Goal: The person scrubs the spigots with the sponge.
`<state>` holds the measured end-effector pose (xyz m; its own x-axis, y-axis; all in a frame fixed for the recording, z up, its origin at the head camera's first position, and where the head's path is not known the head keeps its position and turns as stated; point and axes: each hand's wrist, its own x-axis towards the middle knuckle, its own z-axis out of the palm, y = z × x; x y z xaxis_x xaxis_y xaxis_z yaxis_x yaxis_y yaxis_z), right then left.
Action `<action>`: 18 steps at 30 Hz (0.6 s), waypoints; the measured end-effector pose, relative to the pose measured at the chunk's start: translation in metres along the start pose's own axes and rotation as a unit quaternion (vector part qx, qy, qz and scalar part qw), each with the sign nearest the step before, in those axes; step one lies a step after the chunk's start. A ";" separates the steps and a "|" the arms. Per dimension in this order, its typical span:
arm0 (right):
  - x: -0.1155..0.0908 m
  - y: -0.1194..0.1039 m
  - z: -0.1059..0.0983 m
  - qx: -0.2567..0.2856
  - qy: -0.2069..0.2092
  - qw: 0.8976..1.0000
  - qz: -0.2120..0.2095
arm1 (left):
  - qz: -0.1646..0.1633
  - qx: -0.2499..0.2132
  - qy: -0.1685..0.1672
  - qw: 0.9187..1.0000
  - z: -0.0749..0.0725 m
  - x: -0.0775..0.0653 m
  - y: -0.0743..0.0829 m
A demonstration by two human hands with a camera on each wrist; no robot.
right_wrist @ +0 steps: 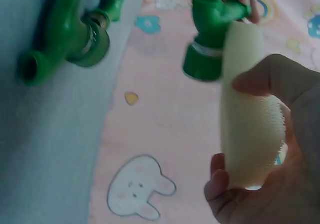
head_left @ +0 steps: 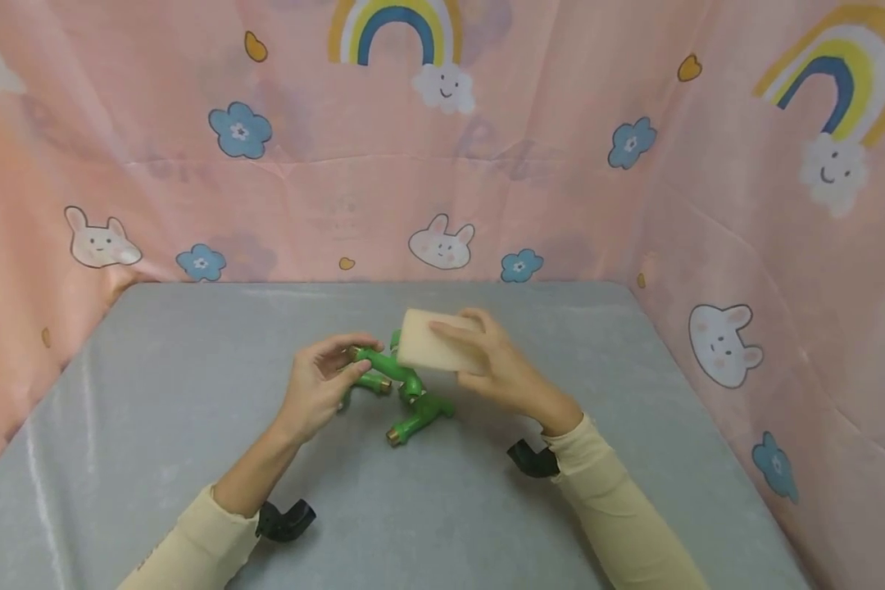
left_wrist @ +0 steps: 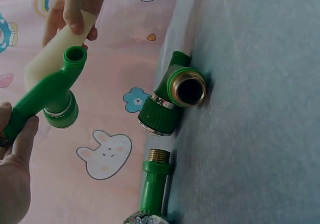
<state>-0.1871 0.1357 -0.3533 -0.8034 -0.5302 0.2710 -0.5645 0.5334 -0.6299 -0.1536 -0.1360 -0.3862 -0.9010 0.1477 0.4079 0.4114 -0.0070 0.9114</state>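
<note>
My left hand (head_left: 311,389) pinches a green plastic tap (head_left: 387,363) by its brass-threaded end, holding it above the table. In the left wrist view the spout of this held tap (left_wrist: 52,89) points away from my fingers. My right hand (head_left: 507,370) grips a cream sponge block (head_left: 433,340), thumb on one face and fingers on the other. The sponge (right_wrist: 250,114) overlaps the held tap in the right wrist view. Below them, a second green tap (head_left: 422,415) lies on the table, and a third green tap (head_left: 372,383) lies partly behind my left hand.
The grey cloth-covered table (head_left: 192,369) reaches back to a pink patterned curtain (head_left: 324,188), which also hangs along both sides. Black curved pieces (head_left: 288,522) sit at both wrists, beside the cream sleeves (head_left: 199,537).
</note>
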 end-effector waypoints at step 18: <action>0.000 0.002 0.000 0.054 -0.004 0.999 -0.006 | -0.066 -0.172 0.035 0.982 -0.012 0.005 0.001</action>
<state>-0.1885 0.1372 -0.3544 -0.7948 -0.5418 0.2733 -0.5501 0.4530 -0.7016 -0.1591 -0.1475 -0.3822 -0.9557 0.1016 0.2763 0.2300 -0.3282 0.9162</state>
